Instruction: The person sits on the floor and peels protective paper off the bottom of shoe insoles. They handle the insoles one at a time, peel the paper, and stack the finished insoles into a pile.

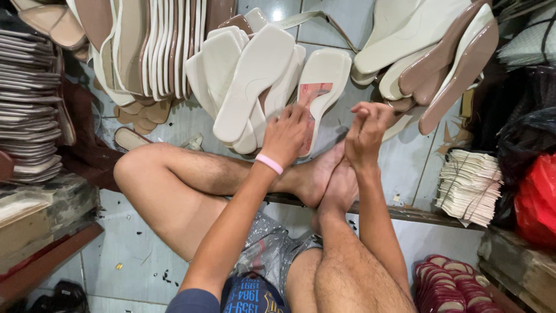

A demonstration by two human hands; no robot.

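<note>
1. Your left hand [285, 134] lies palm down with loosely curled fingers on the cream shoe sole [317, 93], the one with a pink patch, lying on the tiled floor [405, 156]. The sole reaches up and away from the hand; its near end is hidden under the knuckles.
2. Your left wrist carries a pink wristband [270, 163].
3. Your right hand [366, 130] hovers just right of the sole, apart from it, with its fingers bunched into a narrow pinch. You cannot tell whether anything is held in it.
4. A fan of cream soles [246, 81] overlaps just left of the left hand.
5. A heap of cream and brown soles [446, 58] lies beyond the right hand, partly cut off by the top edge.
6. A bundle of pale inserts [469, 185] sits well to the right.
</note>
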